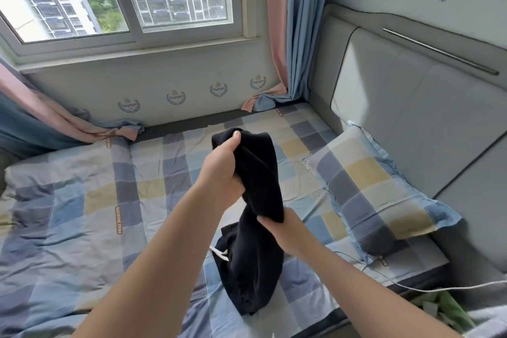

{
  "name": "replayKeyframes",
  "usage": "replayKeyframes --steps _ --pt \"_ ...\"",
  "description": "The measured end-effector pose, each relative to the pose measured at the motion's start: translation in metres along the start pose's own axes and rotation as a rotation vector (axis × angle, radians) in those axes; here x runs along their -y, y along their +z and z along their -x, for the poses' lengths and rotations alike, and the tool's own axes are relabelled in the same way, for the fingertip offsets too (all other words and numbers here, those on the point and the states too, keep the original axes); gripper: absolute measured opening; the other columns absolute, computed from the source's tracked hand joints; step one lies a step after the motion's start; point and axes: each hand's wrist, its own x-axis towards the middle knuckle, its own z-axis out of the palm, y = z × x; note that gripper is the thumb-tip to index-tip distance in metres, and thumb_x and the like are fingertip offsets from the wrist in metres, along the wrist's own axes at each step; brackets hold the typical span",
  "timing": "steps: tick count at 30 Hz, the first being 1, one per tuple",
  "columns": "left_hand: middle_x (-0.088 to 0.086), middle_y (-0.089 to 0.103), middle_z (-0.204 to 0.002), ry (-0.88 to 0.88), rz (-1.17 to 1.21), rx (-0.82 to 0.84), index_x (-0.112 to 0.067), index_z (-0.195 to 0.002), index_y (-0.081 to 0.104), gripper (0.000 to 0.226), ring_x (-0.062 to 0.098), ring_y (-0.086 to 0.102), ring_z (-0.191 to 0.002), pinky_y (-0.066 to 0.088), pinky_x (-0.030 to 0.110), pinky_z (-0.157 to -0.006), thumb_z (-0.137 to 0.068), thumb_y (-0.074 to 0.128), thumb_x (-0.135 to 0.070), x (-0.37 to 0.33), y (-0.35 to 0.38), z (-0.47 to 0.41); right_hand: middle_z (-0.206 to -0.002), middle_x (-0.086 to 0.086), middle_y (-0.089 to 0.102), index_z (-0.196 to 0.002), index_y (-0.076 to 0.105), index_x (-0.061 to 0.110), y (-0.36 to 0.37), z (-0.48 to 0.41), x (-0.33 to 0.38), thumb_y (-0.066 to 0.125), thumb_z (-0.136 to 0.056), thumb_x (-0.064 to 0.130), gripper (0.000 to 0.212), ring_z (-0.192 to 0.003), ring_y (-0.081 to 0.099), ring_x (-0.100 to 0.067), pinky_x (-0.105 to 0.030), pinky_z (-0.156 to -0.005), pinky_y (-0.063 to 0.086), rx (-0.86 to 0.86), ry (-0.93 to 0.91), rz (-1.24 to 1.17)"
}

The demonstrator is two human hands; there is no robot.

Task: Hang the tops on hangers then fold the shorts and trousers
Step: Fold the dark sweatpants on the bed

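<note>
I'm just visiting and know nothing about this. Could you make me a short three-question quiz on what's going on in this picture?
1. True or false: the dark garment lies flat on the bed.
2. Which hand grips the garment higher up?
3. What lies on the bed by the headboard: A) a hanger, B) a checked pillow, C) a towel?

Key:
1. False; both hands hold it up.
2. The left hand; the right hand grips lower.
3. B.
</note>
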Motion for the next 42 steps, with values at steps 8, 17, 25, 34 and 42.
replayKeyframes --steps 8,17,25,34,42 --pt "0.000 0.069 -0.128 0.067 -0.334 0.298 -0.027 -0.136 0.056 0.046 0.022 0.065 -0.119 0.048 0.044 -0.102 -0.097 0.053 -0.052 0.031 -0.033 -0.014 -0.094 0.007 0.078 -0.096 0.075 0.026 -0.036 0.013 0.029 0.072 -0.092 0.016 0.011 -0.088 0.074 -0.009 -0.016 -0.070 0.055 -0.066 -0.121 -0.322" --pt "-0.005 0.073 -0.118 0.056 -0.861 0.546 -0.021 -0.126 0.065 0.037 0.012 0.068 -0.111 0.054 0.031 -0.095 -0.090 0.074 -0.026 0.111 -0.067 -0.015 -0.094 -0.009 0.077 -0.094 0.077 0.022 -0.062 0.007 0.067 0.067 -0.089 0.045 0.025 -0.092 0.074 -0.025 -0.040 -0.080 0.062 -0.098 -0.212 -0.363" --pt "-0.011 0.076 -0.100 0.201 -0.964 0.372 -0.028 -0.108 0.070 0.019 0.010 0.072 -0.095 0.057 0.045 -0.093 -0.096 0.061 -0.041 0.121 -0.070 -0.019 -0.105 -0.005 0.076 -0.101 0.077 0.021 -0.068 -0.003 0.053 0.066 -0.088 0.043 0.028 -0.103 0.072 -0.022 -0.049 -0.097 0.054 -0.105 -0.115 -0.373" --pt "0.012 0.075 -0.092 0.368 -0.611 0.062 -0.020 -0.088 0.072 0.022 0.026 0.073 -0.089 0.058 0.056 -0.085 -0.094 0.066 -0.040 0.073 -0.056 -0.010 -0.126 0.023 0.064 -0.132 0.049 0.046 -0.034 0.027 0.005 0.074 -0.076 0.062 0.063 -0.118 0.059 0.005 -0.016 -0.090 0.051 0.118 -0.044 -0.320" --pt "0.007 0.077 -0.101 0.310 -0.306 0.096 -0.012 -0.108 0.067 0.026 0.022 0.074 -0.097 0.062 0.043 -0.082 -0.098 0.063 -0.035 0.033 -0.041 -0.001 -0.098 0.010 0.075 -0.099 0.066 0.035 0.019 0.020 -0.020 0.068 -0.093 0.032 0.007 -0.098 0.069 -0.013 -0.020 -0.077 0.054 0.091 0.100 -0.046"
